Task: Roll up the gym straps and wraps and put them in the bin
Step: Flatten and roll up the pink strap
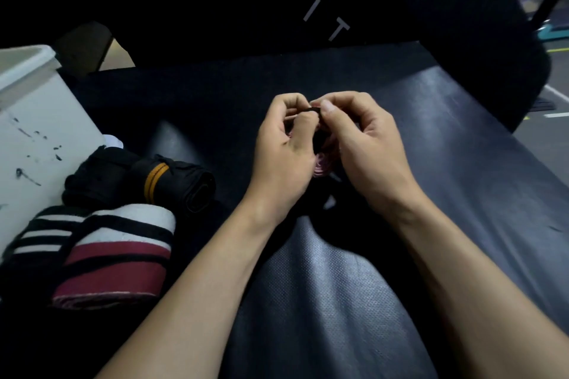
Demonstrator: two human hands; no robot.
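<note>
At frame centre, the left hand [281,151] and right hand [363,144] pinched a half-rolled pink wrap [321,164] between curled fingers, apparently mid-roll; next it likely needed securing, then carrying to the white bin [34,108] at upper left.

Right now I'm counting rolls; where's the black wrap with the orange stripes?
Head view, left side: the black wrap lies on the bench, beside the white bin, just behind the maroon wrap.

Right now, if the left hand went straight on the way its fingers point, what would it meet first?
The left hand curls toward the right hand, so it would likely meet the pink-and-black wrap they hold between them, then the right hand's fingers; depth is unclear.
</note>
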